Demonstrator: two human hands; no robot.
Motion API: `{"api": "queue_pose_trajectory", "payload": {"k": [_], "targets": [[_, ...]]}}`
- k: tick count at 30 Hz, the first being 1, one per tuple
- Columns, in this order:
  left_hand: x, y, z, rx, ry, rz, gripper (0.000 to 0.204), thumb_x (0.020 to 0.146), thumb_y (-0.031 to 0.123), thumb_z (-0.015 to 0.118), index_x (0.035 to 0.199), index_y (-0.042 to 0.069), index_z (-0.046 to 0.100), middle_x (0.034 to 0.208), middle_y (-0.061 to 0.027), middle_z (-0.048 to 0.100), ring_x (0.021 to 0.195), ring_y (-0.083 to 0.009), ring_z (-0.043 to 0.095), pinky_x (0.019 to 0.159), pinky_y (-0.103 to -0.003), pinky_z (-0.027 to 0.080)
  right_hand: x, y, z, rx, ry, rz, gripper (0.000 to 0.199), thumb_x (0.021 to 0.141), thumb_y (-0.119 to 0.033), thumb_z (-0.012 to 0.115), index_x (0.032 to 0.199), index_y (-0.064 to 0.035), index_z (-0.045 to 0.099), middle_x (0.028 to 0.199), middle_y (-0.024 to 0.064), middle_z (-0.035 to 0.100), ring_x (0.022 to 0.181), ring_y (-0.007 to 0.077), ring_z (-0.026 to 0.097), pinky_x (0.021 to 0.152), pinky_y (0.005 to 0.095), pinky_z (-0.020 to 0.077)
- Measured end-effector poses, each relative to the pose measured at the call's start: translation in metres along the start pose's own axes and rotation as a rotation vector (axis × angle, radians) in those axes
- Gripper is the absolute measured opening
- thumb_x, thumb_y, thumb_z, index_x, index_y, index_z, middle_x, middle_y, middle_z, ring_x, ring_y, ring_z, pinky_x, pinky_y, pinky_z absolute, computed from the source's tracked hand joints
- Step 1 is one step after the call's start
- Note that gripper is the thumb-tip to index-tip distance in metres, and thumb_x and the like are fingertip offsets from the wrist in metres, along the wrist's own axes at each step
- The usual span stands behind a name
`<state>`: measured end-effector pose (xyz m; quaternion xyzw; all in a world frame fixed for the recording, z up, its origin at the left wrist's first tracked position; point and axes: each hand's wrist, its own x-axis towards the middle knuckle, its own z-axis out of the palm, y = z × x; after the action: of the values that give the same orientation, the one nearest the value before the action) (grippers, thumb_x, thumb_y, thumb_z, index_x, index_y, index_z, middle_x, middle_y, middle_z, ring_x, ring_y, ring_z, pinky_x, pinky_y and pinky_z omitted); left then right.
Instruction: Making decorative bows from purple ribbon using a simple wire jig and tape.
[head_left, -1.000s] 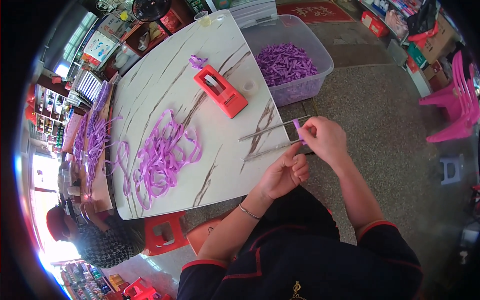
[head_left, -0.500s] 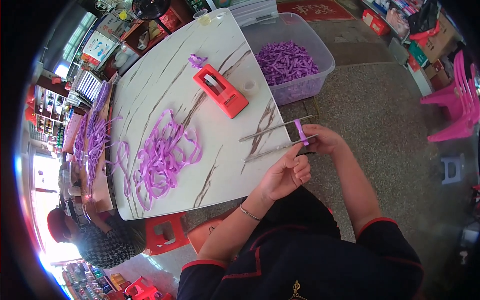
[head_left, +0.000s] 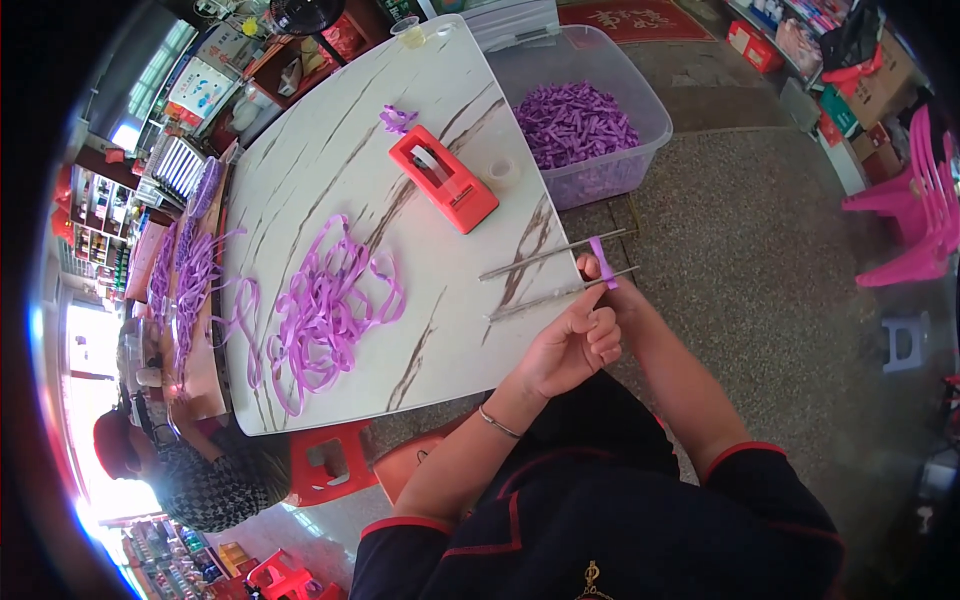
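Observation:
Two thin metal rods (head_left: 545, 257) stick out past the right edge of the marbled table. A purple ribbon (head_left: 602, 262) is wrapped across both rods near their outer ends. My left hand (head_left: 572, 350) is closed below the rods, its index fingertip pressed to the lower end of the ribbon. My right hand (head_left: 622, 300) reaches up behind the ribbon, with curled fingertips showing on its left side between the rods. Part of that hand is hidden by the ribbon and my left fingers, and the ribbon's loose end cannot be made out.
On the table (head_left: 440, 345) lie a heap of purple ribbon (head_left: 325, 310), a red tape dispenser (head_left: 443, 180), a clear tape roll (head_left: 503, 173) and a small ribbon bunch (head_left: 397, 119). A clear bin (head_left: 610, 180) holds many purple pieces. Another person (head_left: 205, 480) sits at the left.
My right hand has moved left, from the right side of the ribbon to behind it, its fingertips now between the rods. My left hand has stayed in place.

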<state>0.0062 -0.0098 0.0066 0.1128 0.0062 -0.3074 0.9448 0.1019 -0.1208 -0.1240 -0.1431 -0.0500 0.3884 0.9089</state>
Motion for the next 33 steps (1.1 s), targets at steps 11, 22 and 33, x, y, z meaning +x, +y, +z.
{"api": "queue_pose_trajectory", "payload": {"k": [11,22,33], "targets": [[-0.002,0.001,0.002,0.115,0.027,0.049,0.027,0.087,0.019,0.045,0.112,0.007,0.044,0.069,0.0017,0.035,0.064,-0.0102,0.036,0.064,-0.024,0.035,-0.020,-0.073,0.104,-0.745,0.318,0.305,0.034,0.086,-0.037,0.056,0.106,-0.0108,0.060,0.090,-0.0016,0.061,0.085,0.0121,0.054,0.075,0.0335,0.0424],[-0.014,-0.001,0.015,0.309,0.119,0.025,0.044,0.090,0.015,0.042,0.131,0.002,0.033,0.072,0.0000,0.044,0.067,-0.0108,0.045,0.065,-0.024,0.040,-0.029,-0.088,0.097,-0.771,0.366,0.267,0.027,0.089,-0.028,0.054,0.104,-0.0057,0.057,0.082,-0.0016,0.059,0.079,0.0102,0.055,0.072,0.0282,0.0452],[-0.023,0.028,0.045,1.192,0.137,0.314,0.045,0.089,0.007,0.051,0.132,0.003,0.037,0.083,0.0010,0.047,0.076,-0.0066,0.048,0.069,-0.023,0.043,-0.081,-0.097,0.165,-1.213,0.257,0.096,0.036,0.091,-0.020,0.050,0.120,-0.0003,0.050,0.075,0.0004,0.056,0.072,0.0082,0.053,0.065,0.0213,0.0400]]}}
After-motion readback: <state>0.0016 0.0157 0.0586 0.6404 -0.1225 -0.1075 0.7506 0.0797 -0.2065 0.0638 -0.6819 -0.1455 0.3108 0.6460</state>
